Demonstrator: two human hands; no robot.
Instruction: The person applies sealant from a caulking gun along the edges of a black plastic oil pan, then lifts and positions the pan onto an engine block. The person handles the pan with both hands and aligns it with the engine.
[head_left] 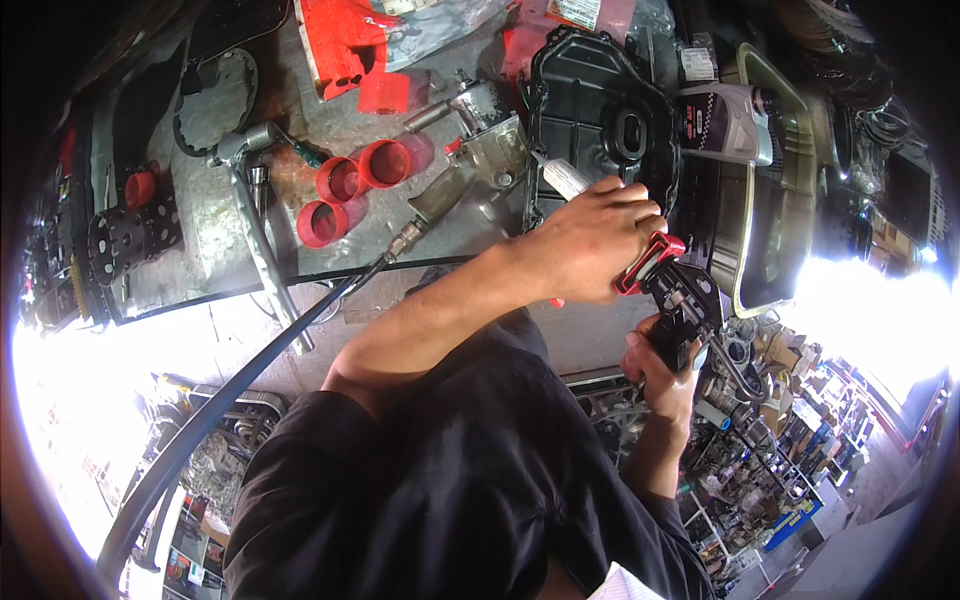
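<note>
My left hand is closed around the front of a caulking gun, with a white tapered tube end sticking out past my fingers. Red metal of the caulking gun shows beside that hand, and its black handle end lies further right. My right hand wraps round the handle. Most of the tube is covered by my left hand. The tip points over a black oil pan, a ribbed pan with a bolt-holed flange, lying on the metal bench.
Left of the pan lie an air tool with a hose, red rings and a long-handled wrench. A grey fluid bottle and an olive-coloured pan stand right of it. Plastic packaging is at the back.
</note>
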